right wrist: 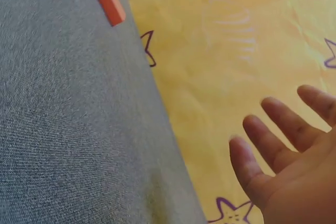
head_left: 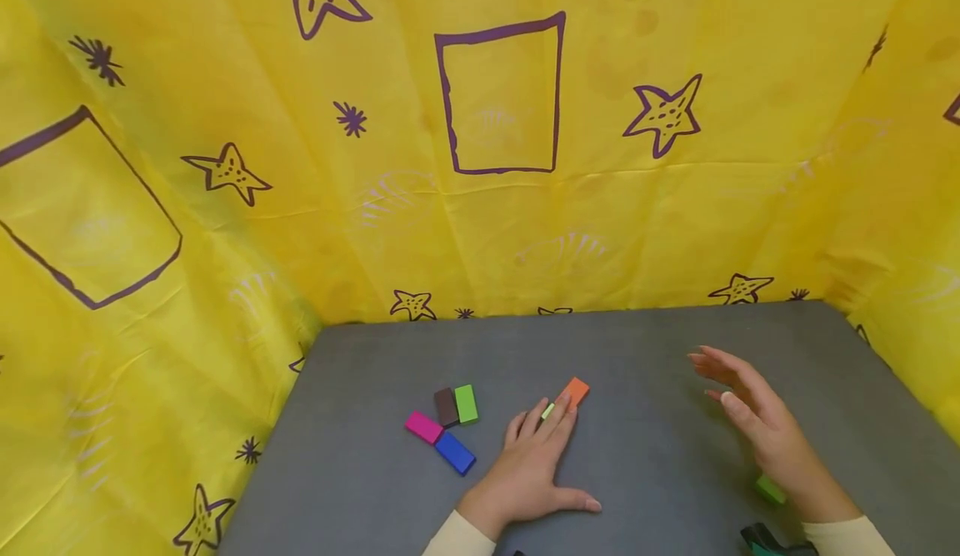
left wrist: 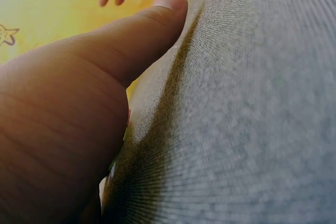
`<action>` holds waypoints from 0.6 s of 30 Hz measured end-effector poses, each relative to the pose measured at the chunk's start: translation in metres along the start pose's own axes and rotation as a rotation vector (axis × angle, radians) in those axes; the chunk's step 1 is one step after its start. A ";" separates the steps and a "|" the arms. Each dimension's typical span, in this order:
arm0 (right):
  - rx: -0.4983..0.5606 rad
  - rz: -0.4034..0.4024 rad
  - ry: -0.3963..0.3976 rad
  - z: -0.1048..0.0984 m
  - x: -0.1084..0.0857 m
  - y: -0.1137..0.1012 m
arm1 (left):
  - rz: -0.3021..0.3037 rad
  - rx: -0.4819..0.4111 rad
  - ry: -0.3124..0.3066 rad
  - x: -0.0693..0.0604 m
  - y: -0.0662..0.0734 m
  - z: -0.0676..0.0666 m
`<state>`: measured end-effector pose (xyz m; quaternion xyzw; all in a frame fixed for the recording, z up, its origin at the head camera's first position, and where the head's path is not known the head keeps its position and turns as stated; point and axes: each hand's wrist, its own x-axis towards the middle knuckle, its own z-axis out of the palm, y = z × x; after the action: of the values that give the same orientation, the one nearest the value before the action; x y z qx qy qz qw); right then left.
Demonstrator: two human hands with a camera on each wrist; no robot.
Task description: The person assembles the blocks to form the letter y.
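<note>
My left hand [head_left: 531, 471] lies low over the grey table, its fingertips on an orange block [head_left: 576, 391] and a light green block [head_left: 548, 412] that is mostly hidden under the fingers. In the right wrist view the orange block [right wrist: 111, 4] touches a green piece at its end. The left thumb [left wrist: 152, 32] stretches out to the side. My right hand [head_left: 768, 431] hovers above the table at the right, fingers spread and slightly bent, with nothing in it. Beneath its wrist a green block [head_left: 770, 489] is partly covered.
Left of the left hand lie a brown block [head_left: 446, 407], a bright green block [head_left: 466, 403], a pink block [head_left: 424, 428] and a blue block [head_left: 455, 453], close together. A black and green object [head_left: 776, 543] is cut off at the bottom edge. Yellow patterned cloth [head_left: 495, 239] borders the table.
</note>
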<state>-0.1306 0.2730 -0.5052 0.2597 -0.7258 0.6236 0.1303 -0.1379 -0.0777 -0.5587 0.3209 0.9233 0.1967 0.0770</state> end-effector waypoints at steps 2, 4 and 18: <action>0.155 -0.046 -0.041 -0.005 -0.001 0.002 | -0.001 0.015 0.000 -0.001 0.001 0.000; 0.274 -0.106 -0.084 -0.010 -0.002 0.004 | 0.000 0.026 0.000 -0.001 0.002 -0.001; 0.272 -0.045 -0.018 -0.044 -0.042 0.016 | -0.006 0.075 -0.005 0.000 0.004 -0.001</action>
<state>-0.1101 0.3266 -0.5319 0.2969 -0.6297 0.7107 0.1015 -0.1361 -0.0751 -0.5563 0.3211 0.9308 0.1608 0.0679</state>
